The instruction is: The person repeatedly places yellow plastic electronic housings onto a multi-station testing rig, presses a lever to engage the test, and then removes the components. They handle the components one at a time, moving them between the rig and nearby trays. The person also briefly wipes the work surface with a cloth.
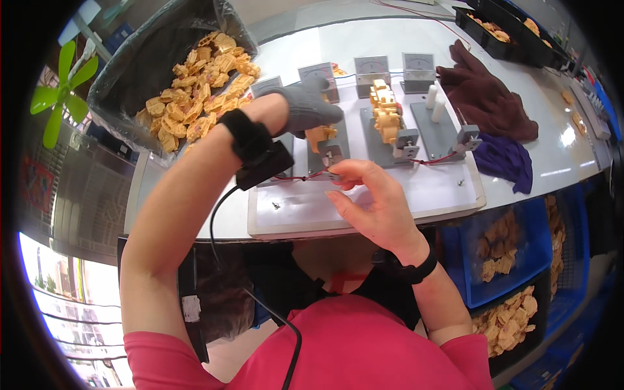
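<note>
My left hand (pixel 311 110), in a grey glove with bare fingertips, reaches over a grey fixture plate (pixel 337 145). Its fingers are closed round a tan plastic part (pixel 329 132), mostly hidden under the glove. My right hand (pixel 377 205) is bare. Its index finger is at the small metal block (pixel 330 155) on the near end of that fixture, and the thumb stands apart with nothing visible between them. On the neighbouring fixture sits a tan plastic assembly (pixel 386 112). The rightmost fixture (pixel 434 130) carries white posts (pixel 438 108).
Several small meters (pixel 372 67) stand behind the fixtures. A lined bin (pixel 123 84) of tan parts is at the left. A brown cloth (pixel 481 94) and purple cloth (pixel 504 161) lie right. Blue crates (pixel 465 260) of parts stand lower right, black trays (pixel 465 23) far right. Red wires (pixel 432 160) run between fixtures.
</note>
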Action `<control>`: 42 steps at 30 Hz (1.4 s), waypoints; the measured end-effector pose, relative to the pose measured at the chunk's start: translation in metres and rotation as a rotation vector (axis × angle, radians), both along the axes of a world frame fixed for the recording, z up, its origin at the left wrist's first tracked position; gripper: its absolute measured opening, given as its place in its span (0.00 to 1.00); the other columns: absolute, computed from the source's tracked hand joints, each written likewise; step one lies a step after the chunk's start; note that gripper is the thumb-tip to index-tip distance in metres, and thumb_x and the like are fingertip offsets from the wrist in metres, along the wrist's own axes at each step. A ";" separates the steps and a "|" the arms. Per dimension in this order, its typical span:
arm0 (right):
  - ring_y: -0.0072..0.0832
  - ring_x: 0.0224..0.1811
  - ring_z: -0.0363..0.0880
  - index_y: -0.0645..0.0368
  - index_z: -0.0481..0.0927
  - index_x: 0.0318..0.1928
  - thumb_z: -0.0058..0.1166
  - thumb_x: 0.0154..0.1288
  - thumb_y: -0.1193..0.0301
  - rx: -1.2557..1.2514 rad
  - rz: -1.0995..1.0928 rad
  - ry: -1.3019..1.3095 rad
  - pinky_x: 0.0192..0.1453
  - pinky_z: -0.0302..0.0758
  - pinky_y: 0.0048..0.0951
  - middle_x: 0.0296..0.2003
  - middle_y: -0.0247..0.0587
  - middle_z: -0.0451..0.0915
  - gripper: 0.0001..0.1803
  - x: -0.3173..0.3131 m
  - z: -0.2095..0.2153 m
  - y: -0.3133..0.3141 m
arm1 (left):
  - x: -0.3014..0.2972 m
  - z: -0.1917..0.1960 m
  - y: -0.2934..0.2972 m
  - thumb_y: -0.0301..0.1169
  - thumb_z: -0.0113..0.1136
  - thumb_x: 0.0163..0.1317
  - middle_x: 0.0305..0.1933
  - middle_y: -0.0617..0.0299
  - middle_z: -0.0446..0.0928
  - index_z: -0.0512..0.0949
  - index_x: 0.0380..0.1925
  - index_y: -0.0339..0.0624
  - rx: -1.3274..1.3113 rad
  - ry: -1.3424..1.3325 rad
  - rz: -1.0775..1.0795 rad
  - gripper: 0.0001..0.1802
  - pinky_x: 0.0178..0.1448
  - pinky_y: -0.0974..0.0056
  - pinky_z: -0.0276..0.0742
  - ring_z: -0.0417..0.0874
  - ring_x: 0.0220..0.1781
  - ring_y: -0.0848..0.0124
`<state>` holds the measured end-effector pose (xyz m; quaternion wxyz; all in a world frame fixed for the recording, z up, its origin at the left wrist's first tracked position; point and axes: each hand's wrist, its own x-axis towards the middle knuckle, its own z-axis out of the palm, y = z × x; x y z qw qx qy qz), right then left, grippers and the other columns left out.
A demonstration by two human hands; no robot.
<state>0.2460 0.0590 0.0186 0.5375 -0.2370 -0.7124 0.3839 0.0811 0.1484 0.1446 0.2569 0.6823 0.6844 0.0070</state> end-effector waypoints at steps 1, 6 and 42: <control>0.31 0.39 0.77 0.59 0.78 0.50 0.64 0.59 0.74 0.032 -0.001 0.024 0.46 0.75 0.31 0.41 0.39 0.79 0.18 0.002 -0.002 0.002 | 0.001 -0.003 0.004 0.50 0.61 0.51 0.39 0.51 0.82 0.65 0.66 0.40 0.020 -0.003 0.004 0.43 0.34 0.67 0.81 0.84 0.31 0.67; 0.36 0.44 0.77 0.58 0.75 0.53 0.65 0.59 0.70 0.015 -0.003 -0.026 0.51 0.73 0.34 0.43 0.41 0.80 0.22 0.005 0.002 0.003 | 0.011 -0.003 0.007 0.47 0.62 0.50 0.40 0.52 0.82 0.66 0.64 0.41 0.066 0.015 0.072 0.41 0.33 0.67 0.80 0.83 0.30 0.69; 0.36 0.48 0.78 0.59 0.69 0.63 0.62 0.59 0.76 0.084 -0.123 -0.223 0.55 0.73 0.35 0.51 0.46 0.77 0.30 0.015 0.007 -0.008 | -0.432 -0.156 -0.348 0.30 0.59 0.63 0.69 0.46 0.62 0.60 0.68 0.33 1.165 -0.378 1.301 0.34 0.67 0.58 0.65 0.67 0.67 0.56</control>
